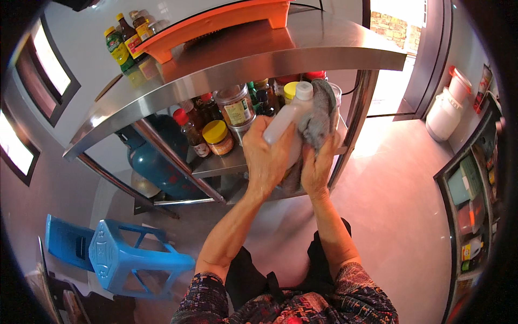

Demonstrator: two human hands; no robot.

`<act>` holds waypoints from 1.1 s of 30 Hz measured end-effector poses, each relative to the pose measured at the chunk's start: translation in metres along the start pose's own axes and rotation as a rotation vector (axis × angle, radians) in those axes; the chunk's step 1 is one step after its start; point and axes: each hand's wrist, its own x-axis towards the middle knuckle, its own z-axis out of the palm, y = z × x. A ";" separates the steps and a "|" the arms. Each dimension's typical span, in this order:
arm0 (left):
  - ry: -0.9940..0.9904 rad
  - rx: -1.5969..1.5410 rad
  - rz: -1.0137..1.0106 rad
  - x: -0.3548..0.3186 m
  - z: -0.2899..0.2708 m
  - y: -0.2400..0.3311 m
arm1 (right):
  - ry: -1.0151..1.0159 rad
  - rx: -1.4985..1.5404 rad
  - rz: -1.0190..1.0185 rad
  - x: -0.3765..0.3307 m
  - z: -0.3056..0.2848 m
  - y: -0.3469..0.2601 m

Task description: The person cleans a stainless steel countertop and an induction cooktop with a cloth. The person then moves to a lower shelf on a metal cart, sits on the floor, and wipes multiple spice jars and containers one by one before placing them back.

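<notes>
My left hand is wrapped round a whitish plastic bottle with a white cap, held tilted in front of the steel table's lower shelf. In my right hand is a grey cloth, bunched up against the bottle's right side. The bottle's lower part is mostly hidden by my hands. Just left of my left hand, on the shelf, stand a yellow-lidded jar, a red-capped bottle and a clear jar with a label.
Above the shelf runs the steel tabletop, bearing an orange tray and several sauce bottles. A dark gas cylinder stands below at left. Blue stools are at lower left; a rack lines the right side.
</notes>
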 end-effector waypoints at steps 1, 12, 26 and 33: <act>0.022 -0.013 -0.017 -0.013 -0.009 0.006 | 0.017 -0.029 0.044 0.001 0.002 -0.006; 0.006 -0.053 -0.287 -0.118 -0.060 -0.014 | -0.402 0.520 0.585 -0.044 -0.027 -0.002; -0.319 0.655 -0.530 -0.226 -0.047 -0.252 | -0.608 0.456 0.806 -0.075 -0.040 0.062; -0.327 0.675 -0.616 -0.237 -0.056 -0.353 | -0.633 0.432 0.722 -0.085 -0.034 0.074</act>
